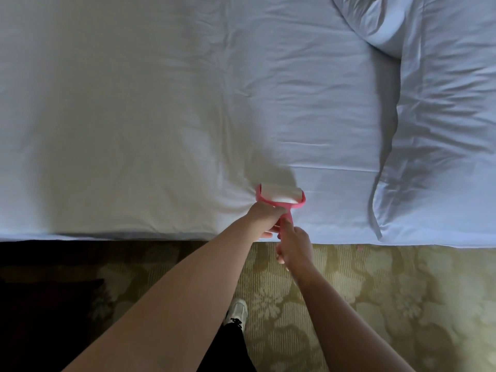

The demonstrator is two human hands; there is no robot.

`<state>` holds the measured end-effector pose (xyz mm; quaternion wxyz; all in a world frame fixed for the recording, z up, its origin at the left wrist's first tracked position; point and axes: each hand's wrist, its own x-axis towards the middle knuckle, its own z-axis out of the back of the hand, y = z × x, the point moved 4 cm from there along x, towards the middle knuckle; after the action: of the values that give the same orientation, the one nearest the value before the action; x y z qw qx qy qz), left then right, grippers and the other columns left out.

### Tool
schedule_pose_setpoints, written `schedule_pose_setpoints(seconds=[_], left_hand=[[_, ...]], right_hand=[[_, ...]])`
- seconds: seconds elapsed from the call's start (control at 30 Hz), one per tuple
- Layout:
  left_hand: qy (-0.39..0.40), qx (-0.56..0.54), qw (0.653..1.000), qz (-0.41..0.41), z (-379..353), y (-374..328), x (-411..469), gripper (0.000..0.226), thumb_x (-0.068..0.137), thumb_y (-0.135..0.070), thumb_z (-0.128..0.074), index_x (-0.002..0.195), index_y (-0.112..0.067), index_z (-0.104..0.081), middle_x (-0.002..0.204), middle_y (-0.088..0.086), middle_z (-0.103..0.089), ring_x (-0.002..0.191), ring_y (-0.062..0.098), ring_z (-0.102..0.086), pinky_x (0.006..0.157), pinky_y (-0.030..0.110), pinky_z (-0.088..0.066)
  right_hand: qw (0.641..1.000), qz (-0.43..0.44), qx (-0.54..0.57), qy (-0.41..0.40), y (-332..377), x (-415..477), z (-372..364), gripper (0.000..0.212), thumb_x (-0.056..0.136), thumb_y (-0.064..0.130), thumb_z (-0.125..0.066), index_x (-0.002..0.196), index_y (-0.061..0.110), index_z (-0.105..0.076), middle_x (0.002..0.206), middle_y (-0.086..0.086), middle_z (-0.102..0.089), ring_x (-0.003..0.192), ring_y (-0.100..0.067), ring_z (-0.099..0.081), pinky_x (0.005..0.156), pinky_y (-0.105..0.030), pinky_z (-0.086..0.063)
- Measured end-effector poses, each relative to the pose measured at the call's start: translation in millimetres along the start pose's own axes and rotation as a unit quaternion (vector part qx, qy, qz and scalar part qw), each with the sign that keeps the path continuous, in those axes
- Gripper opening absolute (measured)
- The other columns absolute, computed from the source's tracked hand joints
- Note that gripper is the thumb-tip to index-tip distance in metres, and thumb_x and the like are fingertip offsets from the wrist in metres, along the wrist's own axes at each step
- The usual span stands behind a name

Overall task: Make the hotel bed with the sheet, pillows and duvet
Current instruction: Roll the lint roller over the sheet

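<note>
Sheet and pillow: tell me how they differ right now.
The sheet lies flat across the bed with faint creases; the pillow is puffy and heavily wrinkled. The sheet fills most of the view; the pillow sits only at the right. Both are white.

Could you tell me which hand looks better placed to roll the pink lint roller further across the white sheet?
Probably the left hand: it grips the pink lint roller right behind its head, resting on the white sheet. The right hand only holds the handle's end.
</note>
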<state>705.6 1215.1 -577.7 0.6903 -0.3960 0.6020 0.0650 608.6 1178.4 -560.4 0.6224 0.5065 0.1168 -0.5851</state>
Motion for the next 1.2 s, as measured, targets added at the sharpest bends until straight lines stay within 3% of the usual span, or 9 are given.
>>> schedule_pose_setpoints(seconds=[0.1, 0.2, 0.4, 0.5, 0.63, 0.8, 0.93, 1.07, 1.2], left_hand=[[0.025, -0.008, 0.999, 0.033, -4.9, -1.2, 9.6, 0.017, 0.076, -0.017, -0.057, 0.08, -0.006, -0.069, 0.089, 0.009, -0.074, 0.087, 0.021, -0.071, 0.091, 0.041, -0.055], [0.019, 0.0, 0.999, 0.042, -1.0, -16.1, 16.2, 0.014, 0.076, -0.011, -0.055, 0.067, -0.008, -0.065, 0.092, 0.011, -0.072, 0.092, 0.023, -0.068, 0.09, 0.04, -0.054], [0.013, -0.001, 0.999, 0.053, 7.4, -55.1, 38.9, 0.013, 0.078, 0.0, -0.053, 0.071, -0.007, -0.062, 0.087, 0.01, -0.064, 0.082, 0.024, -0.063, 0.087, 0.037, -0.056], [0.002, -0.011, 0.999, 0.042, 12.6, -73.7, 50.3, 0.017, 0.08, -0.002, -0.051, 0.067, -0.008, -0.06, 0.08, 0.009, -0.062, 0.076, 0.023, -0.061, 0.084, 0.035, -0.056], [-0.015, -0.019, 0.999, 0.02, 22.0, -96.5, 66.2, 0.011, 0.088, -0.011, -0.051, 0.08, -0.008, -0.058, 0.078, 0.008, -0.061, 0.071, 0.021, -0.06, 0.082, 0.035, -0.055], [-0.015, -0.01, 1.0, 0.013, 26.6, -136.5, 76.9, 0.013, 0.083, -0.013, -0.054, 0.072, -0.008, -0.058, 0.079, 0.008, -0.061, 0.079, 0.023, -0.06, 0.088, 0.036, -0.055], [-0.051, -0.015, 0.999, 0.0, 38.3, -174.1, 93.1, 0.02, 0.083, -0.006, -0.049, 0.065, -0.008, -0.057, 0.074, 0.008, -0.059, 0.077, 0.025, -0.059, 0.087, 0.039, -0.054], [-0.065, -0.015, 0.998, 0.008, 41.2, -209.9, 108.8, 0.025, 0.086, -0.013, -0.052, 0.062, -0.008, -0.053, 0.071, 0.007, -0.055, 0.076, 0.023, -0.058, 0.09, 0.037, -0.052], [-0.083, -0.023, 0.996, -0.001, 47.4, -238.4, 128.7, 0.029, 0.088, -0.013, -0.053, 0.06, -0.008, -0.05, 0.072, 0.008, -0.054, 0.075, 0.023, -0.059, 0.086, 0.037, -0.055]], right_hand=[[1.0, -0.009, -0.013, 0.022, 1.0, 8.5, -1.8, 0.049, 0.099, 0.051, -0.027, 0.093, 0.014, -0.059, 0.056, -0.002, -0.053, 0.047, -0.016, -0.05, 0.053, -0.028, -0.038], [0.998, -0.031, -0.005, 0.061, 15.1, 20.6, -4.5, 0.051, 0.1, 0.05, -0.025, 0.1, 0.015, -0.061, 0.054, 0.001, -0.051, 0.04, -0.011, -0.045, 0.041, -0.02, -0.033], [0.991, -0.091, 0.034, 0.09, 46.6, 52.2, -3.0, 0.067, 0.096, 0.063, -0.023, 0.106, 0.012, -0.065, 0.046, 0.001, -0.044, 0.029, -0.01, -0.029, 0.036, -0.012, -0.02], [0.99, -0.088, 0.042, 0.099, 64.3, 68.0, -2.2, 0.068, 0.096, 0.064, -0.024, 0.106, 0.011, -0.066, 0.049, 0.001, -0.041, 0.03, -0.009, -0.026, 0.036, -0.012, -0.017], [0.992, -0.077, 0.017, 0.102, 84.2, 90.6, 0.0, 0.067, 0.094, 0.064, -0.025, 0.11, 0.012, -0.064, 0.051, 0.0, -0.042, 0.03, -0.01, -0.029, 0.035, -0.013, -0.019], [0.989, -0.088, -0.01, 0.115, 115.7, 123.3, 8.1, 0.065, 0.091, 0.069, -0.023, 0.1, 0.019, -0.063, 0.06, -0.001, -0.049, 0.029, -0.01, -0.03, 0.035, -0.012, -0.018], [0.988, -0.08, -0.012, 0.133, 151.7, 147.5, 13.2, 0.068, 0.093, 0.066, -0.023, 0.102, 0.015, -0.066, 0.049, 0.001, -0.042, 0.029, -0.01, -0.029, 0.034, -0.012, -0.017], [0.985, -0.085, -0.018, 0.152, 181.9, 175.0, 22.5, 0.073, 0.092, 0.069, -0.02, 0.103, 0.016, -0.068, 0.056, 0.0, -0.05, 0.031, -0.01, -0.03, 0.034, -0.013, -0.017], [0.982, -0.074, -0.02, 0.17, 208.3, 197.4, 32.5, 0.071, 0.095, 0.064, -0.019, 0.101, 0.014, -0.069, 0.045, 0.005, -0.051, 0.034, -0.009, -0.029, 0.036, -0.015, -0.015]])
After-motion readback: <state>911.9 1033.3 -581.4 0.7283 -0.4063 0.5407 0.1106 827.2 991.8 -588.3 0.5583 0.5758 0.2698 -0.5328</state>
